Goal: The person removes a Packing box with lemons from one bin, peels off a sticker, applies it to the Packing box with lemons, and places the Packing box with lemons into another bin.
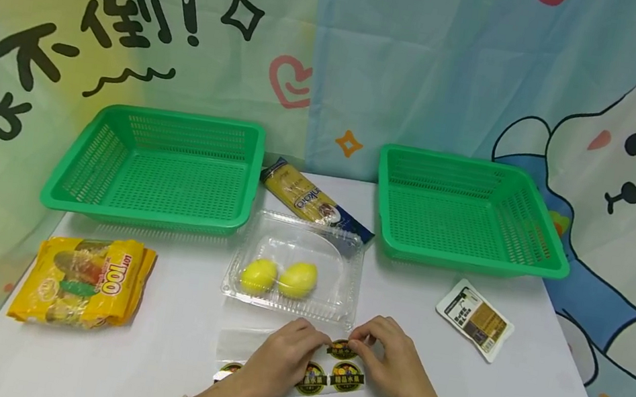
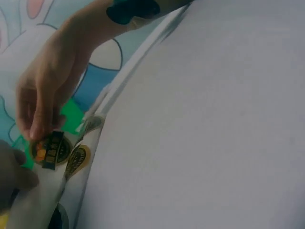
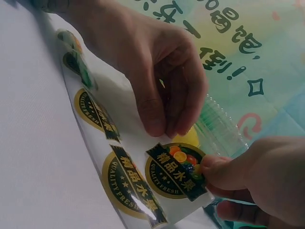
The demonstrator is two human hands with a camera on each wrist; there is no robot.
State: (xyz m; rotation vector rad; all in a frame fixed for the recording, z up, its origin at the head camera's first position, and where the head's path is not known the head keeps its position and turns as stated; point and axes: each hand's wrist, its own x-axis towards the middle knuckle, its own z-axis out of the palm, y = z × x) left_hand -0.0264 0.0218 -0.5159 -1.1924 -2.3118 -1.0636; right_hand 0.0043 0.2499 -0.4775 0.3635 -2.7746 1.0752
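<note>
A white sheet of round fruit stickers [image 1: 322, 389], black and gold, lies at the table's front with its near part bent up. My left hand [image 1: 283, 360] pinches its far edge between thumb and fingers. At the right corner, my right hand [image 1: 395, 365] pinches the sheet, with the thumb on the rim of one round sticker [image 3: 174, 171]. Whether that rim has lifted is hidden under the thumb. Just beyond the hands stands a clear plastic clamshell box [image 1: 337, 276] holding two yellow lemons [image 1: 297, 280].
Two green baskets [image 1: 145, 215] [image 1: 469, 250] stand at the back, left and right. Between them lies a gold and blue packet [image 1: 312, 198]. A yellow snack bag [image 1: 80, 284] is at the left, a small white and brown pouch [image 1: 474, 319] at the right. A printed curtain [image 1: 361, 62] hangs behind.
</note>
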